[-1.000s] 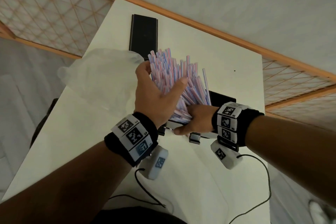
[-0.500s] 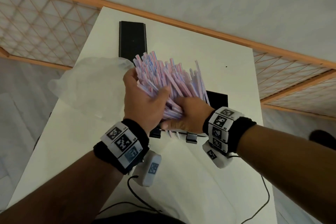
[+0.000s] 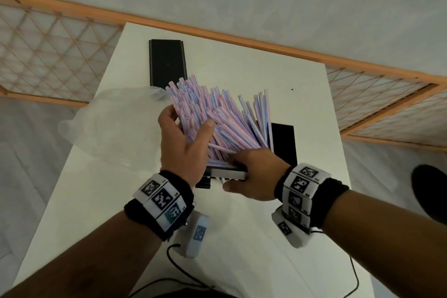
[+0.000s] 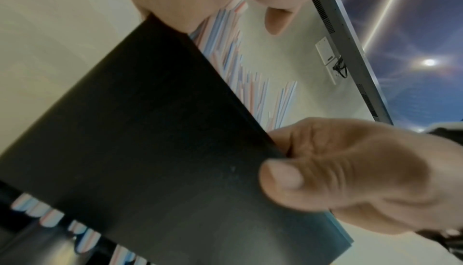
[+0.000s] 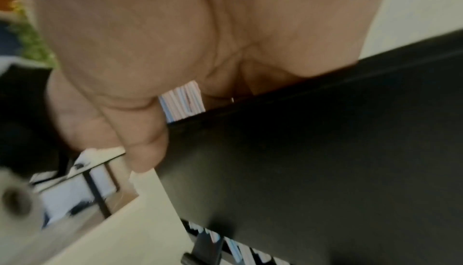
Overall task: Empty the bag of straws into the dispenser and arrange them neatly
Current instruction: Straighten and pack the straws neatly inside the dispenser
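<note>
A thick bundle of pink, blue and white straws [image 3: 217,113] stands fanned out in the black dispenser [image 3: 284,145] on the white table [image 3: 242,80]. My left hand [image 3: 189,123] grips the bundle from the left, thumb across its front. At the bundle's foot my right hand [image 3: 242,172] pinches the dispenser's front wall [image 4: 150,130], thumb outside and fingers behind the rim among the straws. The right wrist view shows that thumb on the black wall [image 5: 325,150], with straw ends [image 5: 183,100] above it. The emptied clear bag [image 3: 116,128] lies crumpled to the left.
A flat black lid [image 3: 167,63] lies at the table's far end. A wooden lattice barrier [image 3: 48,55] runs behind and beside the table. Cables from the wrist cameras hang over the near edge. A dark shoe [image 3: 430,191] shows on the floor at right.
The bundle has leaned and fanned wider to the right. My right hand slid from the straws' base down onto the dispenser's front wall. My left hand kept its grip.
</note>
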`<action>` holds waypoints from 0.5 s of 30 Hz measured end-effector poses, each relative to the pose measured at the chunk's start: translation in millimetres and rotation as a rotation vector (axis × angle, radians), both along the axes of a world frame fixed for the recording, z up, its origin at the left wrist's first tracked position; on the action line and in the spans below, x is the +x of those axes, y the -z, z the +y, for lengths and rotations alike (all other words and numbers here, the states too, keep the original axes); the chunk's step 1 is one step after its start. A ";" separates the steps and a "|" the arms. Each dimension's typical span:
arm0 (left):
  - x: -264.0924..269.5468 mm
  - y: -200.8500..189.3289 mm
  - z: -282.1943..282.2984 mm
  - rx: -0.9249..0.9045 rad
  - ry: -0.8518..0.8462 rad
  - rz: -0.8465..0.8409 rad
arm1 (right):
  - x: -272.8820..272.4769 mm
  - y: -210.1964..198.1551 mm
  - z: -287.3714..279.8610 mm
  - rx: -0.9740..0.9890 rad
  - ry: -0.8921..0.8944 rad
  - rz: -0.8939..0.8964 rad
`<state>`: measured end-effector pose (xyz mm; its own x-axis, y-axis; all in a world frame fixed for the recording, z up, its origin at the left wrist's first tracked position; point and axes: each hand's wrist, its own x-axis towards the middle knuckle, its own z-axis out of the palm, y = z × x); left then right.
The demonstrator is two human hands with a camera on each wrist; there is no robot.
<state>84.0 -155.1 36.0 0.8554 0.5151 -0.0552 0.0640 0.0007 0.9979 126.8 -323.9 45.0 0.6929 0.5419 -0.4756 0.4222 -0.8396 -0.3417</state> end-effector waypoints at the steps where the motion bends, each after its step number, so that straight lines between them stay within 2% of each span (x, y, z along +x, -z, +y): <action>1: -0.2 0.0 0.1 -0.010 0.001 -0.013 | 2.5 0.4 0.2 -0.016 0.012 0.019; 6: -1.0 2.6 -0.1 -0.053 0.003 -0.066 | 6.6 0.6 11.0 -0.223 -0.035 0.083; 9: -0.9 2.6 0.5 -0.044 0.005 -0.067 | 11.8 2.3 12.9 -0.218 -0.022 0.163; 13: 1.3 3.5 0.1 -0.064 0.007 -0.073 | 16.2 6.3 16.3 -0.348 -0.047 0.182; 15: 1.5 2.8 -0.1 -0.071 0.001 -0.072 | 16.5 3.5 20.4 -0.292 -0.012 0.237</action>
<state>85.5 -155.2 33.1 0.8592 0.5108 -0.0300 -0.0075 0.0713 0.9974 143.4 -303.5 41.5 0.5395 0.3669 -0.7579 0.3704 -0.9117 -0.1777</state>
